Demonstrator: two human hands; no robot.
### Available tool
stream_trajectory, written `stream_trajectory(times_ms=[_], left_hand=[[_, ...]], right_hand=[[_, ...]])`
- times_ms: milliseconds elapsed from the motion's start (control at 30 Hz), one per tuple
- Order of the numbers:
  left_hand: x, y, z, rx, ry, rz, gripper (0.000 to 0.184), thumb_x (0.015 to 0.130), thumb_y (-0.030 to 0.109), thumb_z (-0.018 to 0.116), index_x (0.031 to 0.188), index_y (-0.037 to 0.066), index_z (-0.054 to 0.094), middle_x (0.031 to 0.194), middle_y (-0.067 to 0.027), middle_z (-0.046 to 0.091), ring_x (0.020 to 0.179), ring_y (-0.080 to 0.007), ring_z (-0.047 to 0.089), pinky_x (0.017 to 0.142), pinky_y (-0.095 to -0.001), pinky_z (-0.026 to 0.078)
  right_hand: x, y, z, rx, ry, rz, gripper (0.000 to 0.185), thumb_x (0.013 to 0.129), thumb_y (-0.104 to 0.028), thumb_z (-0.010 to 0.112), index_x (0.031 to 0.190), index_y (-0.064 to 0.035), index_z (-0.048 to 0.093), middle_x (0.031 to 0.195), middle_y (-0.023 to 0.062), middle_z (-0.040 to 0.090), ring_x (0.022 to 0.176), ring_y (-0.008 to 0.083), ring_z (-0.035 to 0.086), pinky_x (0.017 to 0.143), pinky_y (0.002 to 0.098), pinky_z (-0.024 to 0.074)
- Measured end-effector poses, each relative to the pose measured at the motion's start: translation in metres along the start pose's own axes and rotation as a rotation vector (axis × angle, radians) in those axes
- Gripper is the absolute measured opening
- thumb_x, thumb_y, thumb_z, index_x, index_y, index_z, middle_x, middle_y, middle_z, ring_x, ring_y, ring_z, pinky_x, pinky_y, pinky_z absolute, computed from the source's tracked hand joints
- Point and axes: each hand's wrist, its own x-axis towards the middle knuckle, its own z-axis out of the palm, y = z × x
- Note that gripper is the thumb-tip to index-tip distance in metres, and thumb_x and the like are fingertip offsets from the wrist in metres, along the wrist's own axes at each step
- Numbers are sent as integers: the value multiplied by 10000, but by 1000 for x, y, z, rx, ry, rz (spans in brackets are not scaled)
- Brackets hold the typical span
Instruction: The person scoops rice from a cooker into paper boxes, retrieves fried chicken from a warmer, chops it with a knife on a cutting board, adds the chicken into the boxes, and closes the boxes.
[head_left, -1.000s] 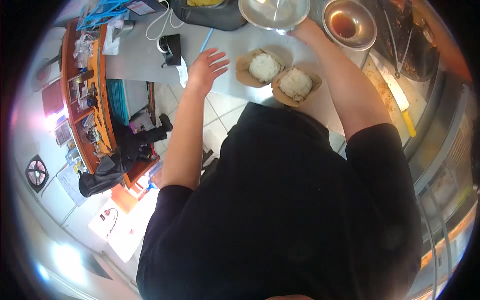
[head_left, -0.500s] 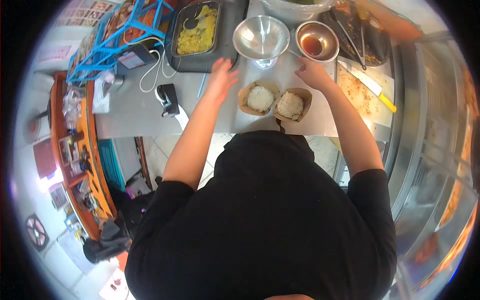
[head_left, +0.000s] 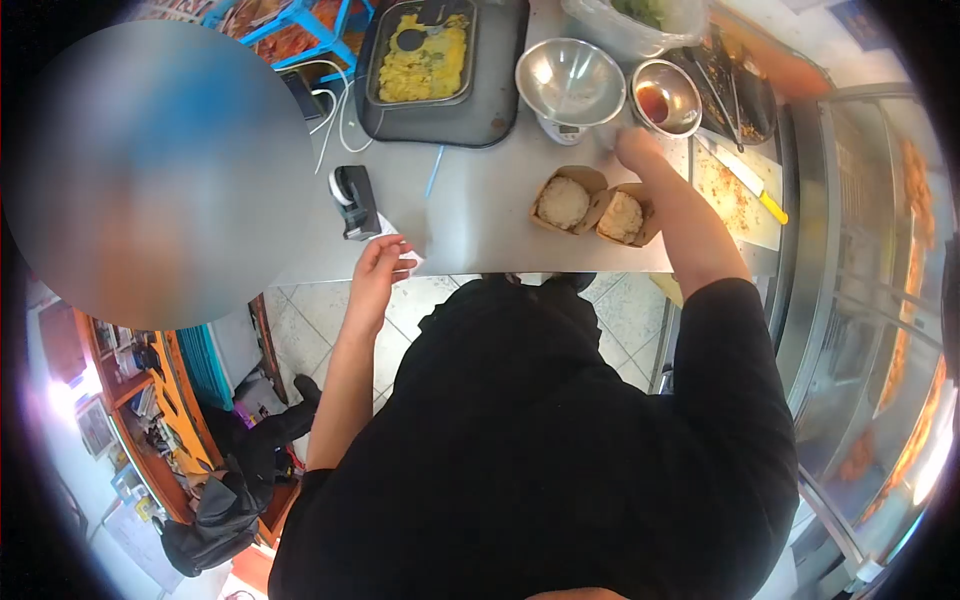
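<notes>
My left hand (head_left: 383, 268) is at the table's front edge, fingers apart, beside a black tape dispenser (head_left: 356, 205) and over a white paper strip (head_left: 400, 229). Just in front of the bowl of dark red sauce (head_left: 655, 103), my right hand (head_left: 638, 150) has its fingers curled. Whatever it pinches, if anything, is too blurred to name. Two open cardboard boxes stand below that hand: the left box holds white rice (head_left: 563, 203), the right box holds rice (head_left: 621, 215) too. An empty steel bowl (head_left: 571, 82) rests on a small kitchen scale (head_left: 563, 132).
A tray of yellow food (head_left: 422, 62) lies on a dark tray (head_left: 490, 125) at the back. To the right, a yellow-handled knife (head_left: 745, 175) lies on a cutting board (head_left: 735, 205), near tongs (head_left: 731, 92). A glass display case stands far right. A blurred patch hides the left.
My left hand has moved back and left, from near the dark tray to the table's front edge. My right hand stays near the sauce bowl, its fingers more curled. The camera view has shifted.
</notes>
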Motion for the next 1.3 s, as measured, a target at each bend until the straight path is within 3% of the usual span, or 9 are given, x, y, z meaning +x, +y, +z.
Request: stream_trajectory(times_ms=[167, 433, 533, 600, 800, 967, 1133, 1200, 1300], left_hand=[[9, 0, -10, -45, -60, -19, 262, 981, 194, 463, 1180, 41, 539, 1109, -90, 614, 940, -174, 617, 802, -294, 476], [51, 22, 7, 59, -198, 116, 255, 973, 231, 509, 1114, 27, 569, 1023, -71, 624, 890, -147, 607, 761, -270, 466], [68, 29, 30, 208, -364, 78, 219, 965, 258, 541, 998, 50, 600, 822, -11, 579, 781, -97, 556, 709, -256, 461], [72, 32, 54, 346, -491, 25, 191, 972, 251, 525, 953, 70, 584, 779, 3, 549, 738, -98, 538, 692, -257, 454], [52, 60, 167, 542, -796, -88, 202, 981, 231, 503, 1074, 62, 562, 904, -68, 617, 758, -159, 611, 733, -288, 494], [18, 93, 282, 553, -913, 40, 204, 989, 176, 476, 1131, 46, 544, 987, -79, 628, 827, -141, 622, 762, -278, 491], [-23, 96, 373, 363, -909, 108, 213, 990, 164, 468, 1147, 35, 532, 1060, -88, 617, 872, -147, 622, 807, -285, 491], [-42, 93, 401, 403, -986, -31, 222, 988, 172, 474, 1154, 35, 531, 1067, -93, 620, 890, -160, 627, 824, -300, 495], [-46, 83, 440, 522, -1084, -62, 242, 985, 188, 485, 1162, 30, 533, 1077, -100, 622, 900, -172, 631, 827, -307, 493]], right_hand=[[-46, 12, -39, 37, -36, -4, 338, 834, -277, 567, 1034, -23, 666, 1004, 207, 677, 965, 336, 650, 838, 419, 504], [-263, 127, -31, 1531, 831, 438, 268, 906, -218, 576, 1078, -17, 617, 946, 43, 617, 750, 128, 556, 670, 264, 459], [-389, 216, 16, 1228, 1389, 797, 328, 937, -246, 542, 1162, -10, 578, 1104, 67, 623, 986, 161, 587, 803, 317, 463], [-479, 252, 14, 618, 1809, 993, 264, 905, -224, 557, 961, 32, 584, 879, 84, 592, 787, 193, 544, 679, 336, 432], [-639, 291, -72, -709, 1708, 1125, 154, 806, -147, 653, 838, -26, 562, 1146, 181, 522, 1064, 349, 495, 922, 427, 409], [-679, 393, -67, -998, 1341, 1236, 237, 791, -147, 667, 1001, -123, 559, 1284, 60, 495, 1254, 266, 457, 1051, 454, 324], [-680, 443, -46, -1066, 1530, 1139, 362, 815, -173, 649, 1144, -132, 505, 1305, 46, 484, 1285, 250, 438, 1123, 446, 243], [-672, 442, -44, -898, 1393, 1455, 361, 820, -186, 639, 1148, -121, 503, 1307, 64, 480, 1285, 264, 436, 1127, 451, 229], [-654, 443, -50, -824, 1618, 1291, 367, 824, -201, 612, 1159, -111, 490, 1313, 99, 474, 1290, 302, 428, 1128, 485, 195]])
